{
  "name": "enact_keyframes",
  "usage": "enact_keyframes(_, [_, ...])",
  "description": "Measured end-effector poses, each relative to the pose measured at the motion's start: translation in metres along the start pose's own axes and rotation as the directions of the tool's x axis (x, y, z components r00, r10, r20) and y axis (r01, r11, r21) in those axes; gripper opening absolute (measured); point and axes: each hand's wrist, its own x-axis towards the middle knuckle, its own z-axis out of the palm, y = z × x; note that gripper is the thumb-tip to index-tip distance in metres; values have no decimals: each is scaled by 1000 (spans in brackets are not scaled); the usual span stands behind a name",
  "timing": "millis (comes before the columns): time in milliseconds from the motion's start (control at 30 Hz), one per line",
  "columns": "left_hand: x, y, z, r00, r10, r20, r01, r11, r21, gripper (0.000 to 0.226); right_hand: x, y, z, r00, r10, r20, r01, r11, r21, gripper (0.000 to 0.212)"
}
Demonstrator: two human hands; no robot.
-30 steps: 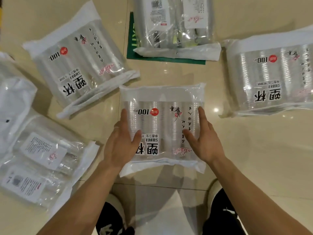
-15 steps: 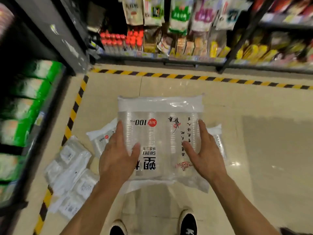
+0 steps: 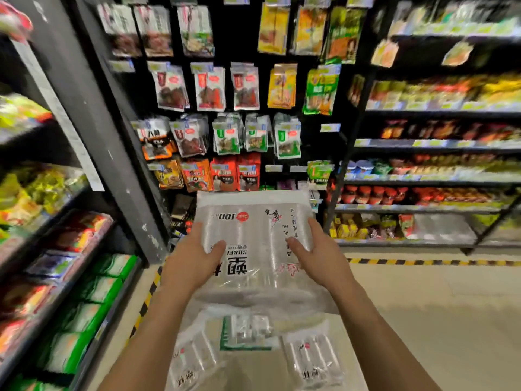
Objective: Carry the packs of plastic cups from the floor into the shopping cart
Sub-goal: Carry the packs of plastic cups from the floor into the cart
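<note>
We are standing up with one pack lifted off the floor
Dark store shelves of snack bags (image 3: pixel 423 142) are replacing the beige floor tiles (image 3: pixel 437 320) in our view; the clear plastic pack of stacked cups (image 3: pixel 255 235) is riding well above the other cup packs (image 3: pixel 313 359) lying below, our left hand (image 3: pixel 191 258) and right hand (image 3: pixel 321 255) gripping its sides, thumbs on top; no cart is showing, so the carry is only beginning
</note>
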Motion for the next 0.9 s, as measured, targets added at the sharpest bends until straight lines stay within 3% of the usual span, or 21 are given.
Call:
enact_keyframes(267, [-34, 58, -35, 980, 200, -20, -200, 980, -23, 75, -66, -23, -91, 981, 16, -192, -17, 1000, -1, 79])
enact_keyframes(500, [-71, 91, -19, 847, 530, 44, -530, 848, -21, 70, -166, -13, -117, 900, 186, -395, -197, 980, 12, 73])
enact_keyframes(700, [-130, 136, 15, 663, 721, 201, -720, 688, -90, 71, -290, 8, -136, 702, 402, -587, -432, 897, 97, 86])
enact_keyframes(900, [-274, 207, 49, 343, 884, 318, -856, 433, -282, 73, -473, 19, -164, 363, 546, -755, -649, 730, 217, 81])
